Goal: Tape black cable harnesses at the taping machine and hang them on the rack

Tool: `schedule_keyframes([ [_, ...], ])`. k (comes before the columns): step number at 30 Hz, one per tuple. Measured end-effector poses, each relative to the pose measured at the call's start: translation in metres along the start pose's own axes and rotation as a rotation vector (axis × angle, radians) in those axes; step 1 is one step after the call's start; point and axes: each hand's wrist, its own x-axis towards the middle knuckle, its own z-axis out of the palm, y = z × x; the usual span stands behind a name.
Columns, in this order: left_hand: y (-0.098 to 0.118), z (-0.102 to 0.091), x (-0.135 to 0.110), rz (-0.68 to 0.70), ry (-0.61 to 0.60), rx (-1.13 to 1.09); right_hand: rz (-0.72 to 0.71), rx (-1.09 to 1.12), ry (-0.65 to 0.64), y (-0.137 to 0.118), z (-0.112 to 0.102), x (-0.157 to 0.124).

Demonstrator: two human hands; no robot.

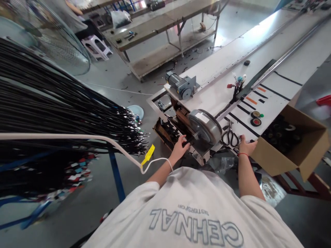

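My left hand (180, 148) is by the near end of the workbench, above an open box (165, 132) of small black pieces. Its thumb and fingers curl together around something dark and small that I cannot make out. To its right stands a large grey reel (205, 126) with a white label. My right hand (247, 147) rests at the bench's near edge, thumb and finger apart, with the other fingers hidden. Black-handled scissors (230, 137) lie just left of it. Two tape rolls (256, 119) lie beyond it on the white bench top (219, 88).
A cardboard box (310, 151) of black rolls stands at the right. Black cables (77, 103) hang in a thick bundle at the left, near a white cord (103, 137) with a yellow tag. A motor (178, 82) sits on the bench. Behind is another table (165, 27).
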Motion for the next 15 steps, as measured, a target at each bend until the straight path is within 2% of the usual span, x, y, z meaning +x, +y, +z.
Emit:
schedule_keyframes([
  [4, -0.012, 0.002, 0.003, 0.008, -0.026, 0.111, -0.001, -0.013, -0.002, -0.003, -0.002, -0.003],
  [9, -0.060, -0.001, -0.010, -0.089, -0.205, 0.234, 0.008, -0.023, 0.000, -0.004, -0.002, -0.005],
  [12, -0.086, -0.011, -0.023, -0.154, -0.321, 0.228, 0.004, -0.025, 0.005, -0.003, 0.000, -0.002],
  [15, -0.099, -0.028, -0.038, -0.169, -0.321, 0.213, -0.006, -0.028, -0.001, -0.001, 0.000, 0.000],
])
